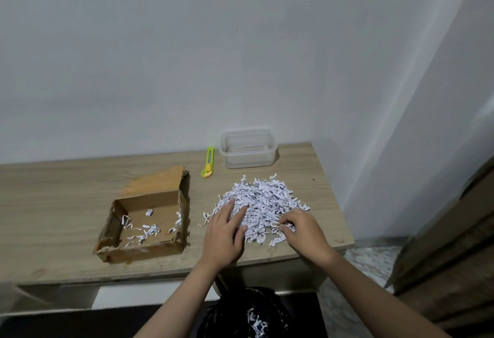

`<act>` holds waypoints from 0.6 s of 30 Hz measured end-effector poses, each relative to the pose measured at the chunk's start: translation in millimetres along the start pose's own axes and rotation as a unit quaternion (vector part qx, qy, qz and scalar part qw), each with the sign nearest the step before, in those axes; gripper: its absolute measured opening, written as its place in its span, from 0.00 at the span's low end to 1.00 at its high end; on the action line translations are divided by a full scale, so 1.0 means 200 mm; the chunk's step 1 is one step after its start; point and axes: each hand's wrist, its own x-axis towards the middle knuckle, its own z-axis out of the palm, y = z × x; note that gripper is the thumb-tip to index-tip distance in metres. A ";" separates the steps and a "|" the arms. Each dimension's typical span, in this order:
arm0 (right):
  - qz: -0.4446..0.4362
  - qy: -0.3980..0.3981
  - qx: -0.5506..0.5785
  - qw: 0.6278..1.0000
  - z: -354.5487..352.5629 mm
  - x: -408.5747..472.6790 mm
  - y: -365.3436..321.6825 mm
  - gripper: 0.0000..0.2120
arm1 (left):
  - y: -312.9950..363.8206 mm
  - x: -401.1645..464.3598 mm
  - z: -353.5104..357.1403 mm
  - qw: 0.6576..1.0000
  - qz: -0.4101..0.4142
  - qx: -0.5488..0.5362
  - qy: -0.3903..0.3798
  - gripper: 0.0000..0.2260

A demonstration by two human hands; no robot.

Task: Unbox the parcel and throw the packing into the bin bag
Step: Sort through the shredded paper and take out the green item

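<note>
Shredded paper packing (pixel 263 202) lies in a loose heap on the right half of the wooden table (pixel 53 190), between the clear plastic container (pixel 247 148) at the back and the table's front edge. The cardboard box (pixel 145 226) stands open just left of it, with a few shreds on its floor. A yellow-green utility knife (pixel 208 162) lies behind, untouched.

Your left hand (pixel 227 233) rests flat on the heap's near-left side, fingers straight and spread. Your right hand (pixel 302 230) has its fingers curled into the shreds at the near-right edge, pinching some.

Step in hand, as judged: gathering packing for disposal. The black bin bag (pixel 240 313) sits below the table edge and already holds shreds. Next, you must cup both hands under a clump and carry it over the edge without scattering.
</note>
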 end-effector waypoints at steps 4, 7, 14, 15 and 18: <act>0.004 0.006 0.019 1.000 -0.01 -0.02 -0.02 0.10 | -0.01 -0.04 0.02 1.000 0.009 -0.006 0.027 0.21; -0.015 0.060 0.038 0.997 -0.01 -0.01 -0.07 0.09 | -0.01 -0.06 0.03 0.999 0.010 -0.008 0.034 0.22; -0.076 0.061 0.084 0.992 -0.01 0.18 -0.22 0.09 | -0.01 -0.07 0.04 0.999 0.005 -0.012 0.041 0.22; -0.078 0.038 0.069 0.994 0.00 0.21 -0.22 0.10 | -0.01 -0.07 0.04 0.999 0.002 -0.013 0.042 0.22; -0.052 -0.017 0.019 0.998 0.02 0.31 -0.20 0.11 | -0.01 -0.06 0.05 0.999 0.002 -0.014 0.047 0.21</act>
